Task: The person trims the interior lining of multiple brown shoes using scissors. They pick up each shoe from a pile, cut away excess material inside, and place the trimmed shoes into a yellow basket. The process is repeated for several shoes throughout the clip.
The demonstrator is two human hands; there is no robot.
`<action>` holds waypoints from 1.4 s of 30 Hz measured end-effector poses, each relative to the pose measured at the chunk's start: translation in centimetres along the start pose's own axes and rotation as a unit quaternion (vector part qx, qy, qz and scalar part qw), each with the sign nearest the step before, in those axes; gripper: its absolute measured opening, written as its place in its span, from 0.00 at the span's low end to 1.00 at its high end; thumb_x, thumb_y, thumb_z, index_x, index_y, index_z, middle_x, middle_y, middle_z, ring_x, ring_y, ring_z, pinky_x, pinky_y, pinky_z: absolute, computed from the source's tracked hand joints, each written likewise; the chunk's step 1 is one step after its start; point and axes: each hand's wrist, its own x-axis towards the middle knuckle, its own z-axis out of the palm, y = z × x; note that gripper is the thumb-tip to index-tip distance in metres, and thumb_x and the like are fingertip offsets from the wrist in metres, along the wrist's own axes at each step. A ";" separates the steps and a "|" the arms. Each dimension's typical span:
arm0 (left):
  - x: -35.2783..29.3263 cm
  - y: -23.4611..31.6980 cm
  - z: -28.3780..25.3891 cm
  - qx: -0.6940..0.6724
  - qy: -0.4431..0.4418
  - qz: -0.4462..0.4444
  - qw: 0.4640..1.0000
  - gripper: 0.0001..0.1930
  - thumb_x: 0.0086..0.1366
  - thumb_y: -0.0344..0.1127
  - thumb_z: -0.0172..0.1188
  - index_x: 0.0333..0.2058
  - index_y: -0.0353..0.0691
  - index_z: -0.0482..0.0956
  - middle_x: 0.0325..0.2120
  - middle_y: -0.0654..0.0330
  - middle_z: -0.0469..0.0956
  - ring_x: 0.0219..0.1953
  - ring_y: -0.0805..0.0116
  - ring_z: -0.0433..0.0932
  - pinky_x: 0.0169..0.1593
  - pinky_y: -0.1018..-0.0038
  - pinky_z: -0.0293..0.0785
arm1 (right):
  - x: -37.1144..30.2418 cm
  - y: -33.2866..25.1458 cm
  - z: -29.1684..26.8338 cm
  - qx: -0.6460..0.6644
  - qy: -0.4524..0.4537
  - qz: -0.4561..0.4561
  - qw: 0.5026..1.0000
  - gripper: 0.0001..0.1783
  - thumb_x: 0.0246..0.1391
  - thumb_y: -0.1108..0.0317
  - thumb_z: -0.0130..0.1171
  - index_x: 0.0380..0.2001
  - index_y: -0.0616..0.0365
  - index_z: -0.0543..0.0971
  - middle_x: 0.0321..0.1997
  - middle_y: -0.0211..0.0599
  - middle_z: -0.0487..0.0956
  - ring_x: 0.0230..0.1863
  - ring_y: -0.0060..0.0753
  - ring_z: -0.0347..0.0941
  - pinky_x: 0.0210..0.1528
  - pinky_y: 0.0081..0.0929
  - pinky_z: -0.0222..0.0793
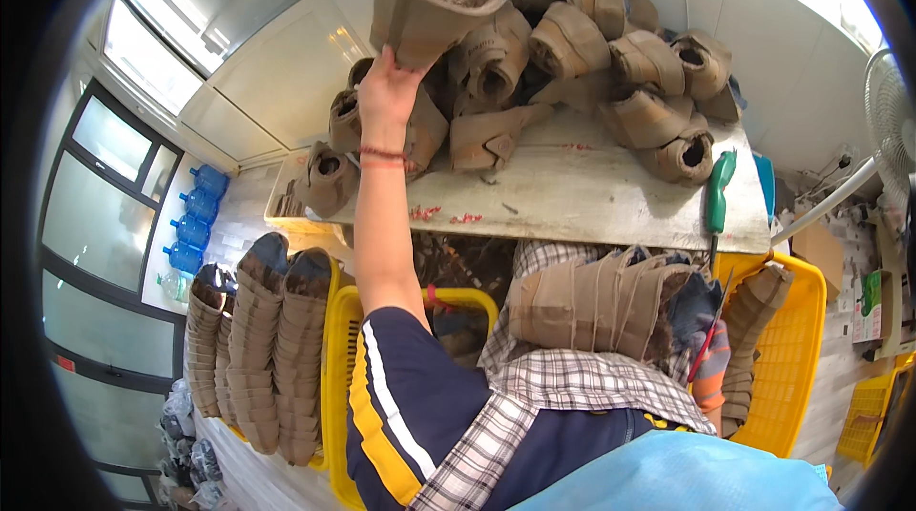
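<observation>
**While the left hand (389,96) grips a brown, fur-lined boot upper with blue inside (420,20), a nested stack of brown boot uppers (592,306) lies across the lap!**

And there it is, held high over the back left part of the pale, worn table (544,196), the left hand pinching that upper by its lower edge, thumb on one side, fingers largely out of sight beneath! A red cord bracelet (382,152) circles the wrist.

Down at the other end of the action, the right hand (711,368), in an orange-and-grey striped glove, sits beside the open, blue-lined end of the lap stack. A slim red-handled tool (704,349) is right alongside it, but much of the hand is hidden, so whether it's grasping anything, I cannot tell.

Up on the table, what a heap! A pile of brown, curved boot uppers (568,39) crowds the back edge and spreads toward the left edge. At the front right corner lies a green-handled tool (722,191), its dark shaft poking past the front edge, and small red scraps (466,218) dot the surface near that same front edge.

Below, a yellow plastic basket (806,339) on the right carries another nested column of brown uppers (759,320), while tall brown stacks (256,349) stand to the left!
</observation>
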 end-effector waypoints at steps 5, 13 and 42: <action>-12.9 -1.6 -2.3 -0.138 0.009 -0.098 0.985 0.24 0.65 0.30 0.51 0.59 0.33 0.60 0.59 0.50 0.63 0.62 0.53 0.60 0.65 0.51 0.54 | 3.4 -3.1 -1.7 -0.055 -0.063 -0.083 0.993 0.21 0.48 0.69 0.56 0.48 0.61 0.70 0.39 0.29 0.71 0.42 0.22 0.66 0.46 0.21 0.64; -28.6 -8.3 -3.6 -0.208 0.073 -0.238 0.946 0.17 0.66 0.31 0.50 0.53 0.33 0.68 0.51 0.52 0.73 0.55 0.58 0.70 0.61 0.59 0.64 | 8.1 -16.4 3.4 -0.471 -0.090 -0.434 0.763 0.19 0.43 0.61 0.67 0.38 0.53 0.74 0.34 0.38 0.77 0.33 0.45 0.74 0.34 0.33 0.71; -29.4 -9.8 -1.1 -0.190 0.128 -0.307 0.924 0.14 0.63 0.25 0.50 0.47 0.28 0.71 0.42 0.48 0.77 0.46 0.57 0.75 0.55 0.62 0.70 | 12.2 -17.3 14.6 -0.650 -0.177 -0.538 0.507 0.06 0.41 0.65 0.58 0.22 0.53 0.80 0.23 0.32 0.78 0.27 0.30 0.76 0.29 0.24 0.70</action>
